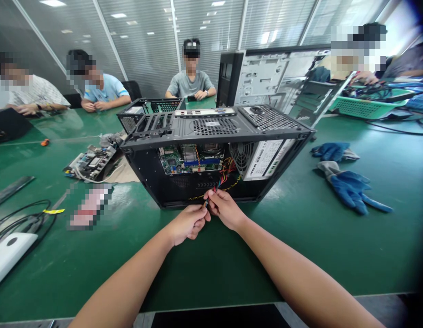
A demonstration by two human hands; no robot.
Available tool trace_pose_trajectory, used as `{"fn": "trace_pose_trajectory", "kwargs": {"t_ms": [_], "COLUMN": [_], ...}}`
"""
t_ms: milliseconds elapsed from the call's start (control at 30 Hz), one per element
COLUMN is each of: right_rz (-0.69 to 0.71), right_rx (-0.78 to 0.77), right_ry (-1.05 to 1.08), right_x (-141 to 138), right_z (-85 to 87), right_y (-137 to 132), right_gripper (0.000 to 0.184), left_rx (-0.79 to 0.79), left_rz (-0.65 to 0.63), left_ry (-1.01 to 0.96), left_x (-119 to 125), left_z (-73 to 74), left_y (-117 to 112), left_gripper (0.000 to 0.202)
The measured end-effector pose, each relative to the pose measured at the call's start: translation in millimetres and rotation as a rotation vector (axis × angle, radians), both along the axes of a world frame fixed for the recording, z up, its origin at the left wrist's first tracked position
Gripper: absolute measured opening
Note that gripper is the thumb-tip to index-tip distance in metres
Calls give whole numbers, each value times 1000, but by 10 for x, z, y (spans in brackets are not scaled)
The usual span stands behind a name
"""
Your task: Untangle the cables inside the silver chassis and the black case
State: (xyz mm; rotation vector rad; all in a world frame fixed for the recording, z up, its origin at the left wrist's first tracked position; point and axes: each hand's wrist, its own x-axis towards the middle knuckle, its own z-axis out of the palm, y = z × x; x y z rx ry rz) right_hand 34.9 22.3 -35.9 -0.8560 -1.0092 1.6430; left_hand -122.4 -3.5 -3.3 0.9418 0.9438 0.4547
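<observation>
Two-handed, pinched coloured cables (224, 176) in fingers (199, 219) of left hand (186, 224) and right hand (225, 208), between computer case (184, 135) and near edge of table (211, 273), best handled slack, untugged.

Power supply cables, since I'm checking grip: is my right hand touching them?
Touching: the head view shows your right hand pinching the power supply cables.

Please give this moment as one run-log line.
left hand: pinching multicoloured wires; right hand: pinching same wires; computer case: open side facing hands; work gloves: right of case
</observation>
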Motion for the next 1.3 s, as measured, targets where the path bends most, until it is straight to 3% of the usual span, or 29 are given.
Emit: {"fn": "trace_pose_trajectory", "kwargs": {"t_ms": [167,333,433,1000,1133,1300], "right_rz": [-2,-90,-119,-152,-153,-153], "right_rx": [-3,31,57,79,73,66], "right_ry": [11,-30,-52,-114,-102,-61], "right_x": [-18,-54,-69,-71,-69,-66], "right_z": [4,19,38,-3,-13,-25], "right_y": [-1,-27,-42,-34,-32,-29], "right_gripper": [35,35,34,39,39,37], "left_rx": [210,745,901,882,951,1007], "left_rz": [14,0,-18,0,3,-18], "left_ry": [200,514,615,611,704,988], "left_x": [53,41,45,43,79,134], "left_z": [-50,-86,-77,-98,-118,-134], "left_y": [-9,8,-2,-18,-54,-117], "left_gripper": [29,25,23,25,25,25]}}
